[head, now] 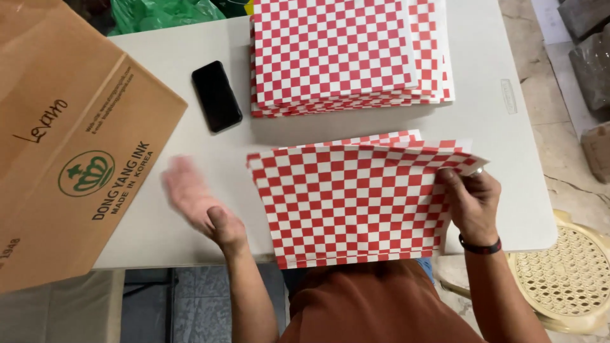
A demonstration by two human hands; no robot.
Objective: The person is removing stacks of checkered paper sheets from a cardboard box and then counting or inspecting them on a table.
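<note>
My right hand (471, 202) pinches the right edge of a small sheaf of red-and-white checkered paper sheets (352, 200), lifting that corner off the white table (190, 121). My left hand (198, 204) hovers open and motion-blurred over the bare table to the left of the sheets, holding nothing. Beyond them, a thick stack of the same checkered paper (346, 54) lies at the far side of the table.
A black phone (216, 96) lies face up left of the stack. A large brown cardboard box (60, 146) overhangs the table's left end. A cream woven plastic stool (565, 279) stands at the lower right. Green plastic bags (162, 13) sit behind the table.
</note>
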